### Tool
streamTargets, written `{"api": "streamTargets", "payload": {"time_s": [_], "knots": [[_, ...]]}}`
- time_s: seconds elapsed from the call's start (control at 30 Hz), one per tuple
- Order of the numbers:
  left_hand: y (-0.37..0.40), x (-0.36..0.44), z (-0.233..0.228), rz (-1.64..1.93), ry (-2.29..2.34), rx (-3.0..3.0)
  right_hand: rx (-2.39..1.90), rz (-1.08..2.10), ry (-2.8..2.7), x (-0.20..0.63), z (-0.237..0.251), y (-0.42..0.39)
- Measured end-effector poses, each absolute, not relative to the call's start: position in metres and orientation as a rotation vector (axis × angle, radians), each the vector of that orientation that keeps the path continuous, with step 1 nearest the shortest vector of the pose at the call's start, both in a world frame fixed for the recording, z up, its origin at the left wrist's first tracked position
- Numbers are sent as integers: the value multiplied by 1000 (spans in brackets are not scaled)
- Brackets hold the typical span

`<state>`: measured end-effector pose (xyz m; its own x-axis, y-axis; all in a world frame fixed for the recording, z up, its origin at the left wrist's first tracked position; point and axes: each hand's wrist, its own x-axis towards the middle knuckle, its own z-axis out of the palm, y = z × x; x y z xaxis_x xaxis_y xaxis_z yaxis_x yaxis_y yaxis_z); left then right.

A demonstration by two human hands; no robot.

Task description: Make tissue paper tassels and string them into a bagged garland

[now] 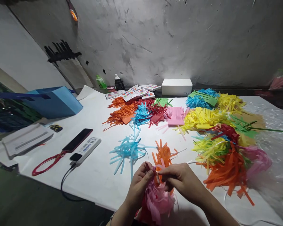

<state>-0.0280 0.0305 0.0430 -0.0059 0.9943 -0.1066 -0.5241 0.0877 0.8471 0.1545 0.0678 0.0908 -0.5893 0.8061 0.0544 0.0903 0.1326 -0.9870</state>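
My left hand [138,185] and my right hand [179,180] meet at the table's near edge, both pinching a pink paper tassel [157,201] that hangs below my fingers. An orange tassel [163,155] lies just beyond my hands, threaded on a thin white string [188,162] that runs to the right. A light blue tassel [128,150] lies to its left on the white table sheet [101,169].
Heaps of cut fringed paper in orange [121,113], blue, red, pink [176,115], yellow [202,118] and green cover the far and right table. A phone [77,140], a power bank [86,149], a blue paper bag [55,102], small packets and a white box [176,86] stand at left and back.
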Motion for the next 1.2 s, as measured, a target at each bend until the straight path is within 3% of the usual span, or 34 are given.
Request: {"api": "streamTargets", "payload": {"time_s": [0.3, 0.63, 1.2], "knots": [[30, -26, 50, 1339, 850, 735, -888, 1262, -2010, 160, 96, 69], [23, -21, 56, 1213, 821, 739, -915, 1693, -1607, 149, 94, 63], [25, -33, 66, 1420, 1090, 1344, -882, 1783, -1516, 141, 87, 63]]}}
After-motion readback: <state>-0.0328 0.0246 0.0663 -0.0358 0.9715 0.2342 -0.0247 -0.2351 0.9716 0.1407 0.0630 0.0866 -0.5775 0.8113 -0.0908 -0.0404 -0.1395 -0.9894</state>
